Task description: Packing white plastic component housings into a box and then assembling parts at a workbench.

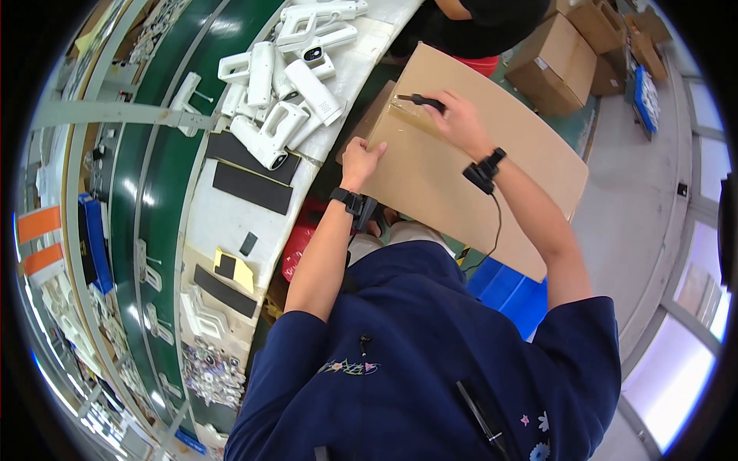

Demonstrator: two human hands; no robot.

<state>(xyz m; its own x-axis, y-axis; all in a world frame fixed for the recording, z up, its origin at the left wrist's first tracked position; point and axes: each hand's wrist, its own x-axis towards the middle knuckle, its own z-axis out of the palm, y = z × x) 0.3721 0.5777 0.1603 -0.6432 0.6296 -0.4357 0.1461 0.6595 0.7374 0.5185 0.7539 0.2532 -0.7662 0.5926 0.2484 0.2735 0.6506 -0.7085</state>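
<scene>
A large brown cardboard box (461, 173) stands in front of me, with a strip of clear tape (415, 119) near its far left end. My right hand (459, 121) is closed around a slim black-handled tool (425, 101), its thin tip touching or just above the box top by the tape; the kind of tip is too small to tell. At the box's left edge, my left hand (360, 163) grips the cardboard, thumb on the top side. Both wrists carry black strapped devices, and a cable hangs from the right one (482, 170).
Left of the box, a white workbench (238, 201) bears several white handheld devices (314, 91) and black foam strips (252, 189). Beyond it runs a green conveyor (165, 165). A blue bin (509, 290) sits under the box's near right corner. More cartons (552, 61) and another person (500, 23) are at the far side.
</scene>
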